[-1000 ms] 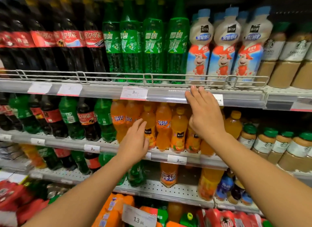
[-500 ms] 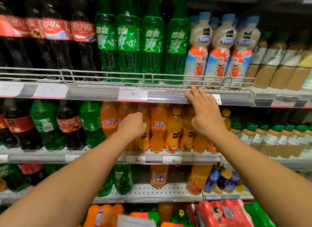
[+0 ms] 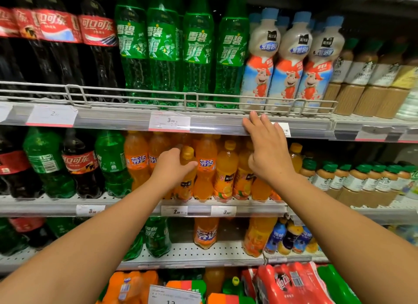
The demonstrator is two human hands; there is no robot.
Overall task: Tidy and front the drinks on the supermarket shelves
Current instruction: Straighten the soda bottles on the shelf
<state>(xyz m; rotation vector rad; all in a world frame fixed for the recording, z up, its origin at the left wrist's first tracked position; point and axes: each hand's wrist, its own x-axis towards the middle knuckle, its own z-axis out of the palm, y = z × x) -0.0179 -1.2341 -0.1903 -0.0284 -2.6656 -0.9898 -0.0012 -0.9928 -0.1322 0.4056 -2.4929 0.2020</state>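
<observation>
My left hand (image 3: 173,167) grips a small orange juice bottle (image 3: 187,181) with an orange cap, standing in the middle shelf's row of orange drinks. Orange Fanta bottles (image 3: 204,165) stand on both sides of it. My right hand (image 3: 268,153) is open, its straight fingers resting on the front rail of the upper shelf (image 3: 214,125), in front of more orange juice bottles (image 3: 226,172). The lower part of the gripped bottle shows below my hand.
The upper shelf holds cola (image 3: 95,50), green Sprite bottles (image 3: 196,55) and white milk-drink bottles (image 3: 289,61) behind a wire guard. Coffee bottles (image 3: 352,179) stand at the middle right. Lower shelves hold more soda bottles (image 3: 205,232) and multipacks (image 3: 291,283).
My left hand moved up and forward from the shelf edge and closed round the orange juice bottle. My right hand stayed on the upper rail. The camera came closer.
</observation>
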